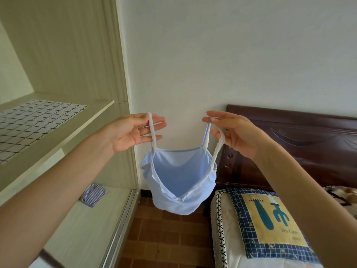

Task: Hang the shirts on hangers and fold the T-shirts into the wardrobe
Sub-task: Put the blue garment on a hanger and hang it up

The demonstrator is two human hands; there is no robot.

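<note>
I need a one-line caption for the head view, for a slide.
Both hands, left and right, hold a light blue camisole by its straps beside the open wardrobe.

Light blue camisole top [179,182] with white frilled trim hangs in mid-air by its two thin straps, neckline open toward the camera, body sagging and slightly creased. Wardrobe [63,55], pale wood, stands open at left; a folded striped garment [94,194], possibly a shirt, lies on its lower shelf.
</note>
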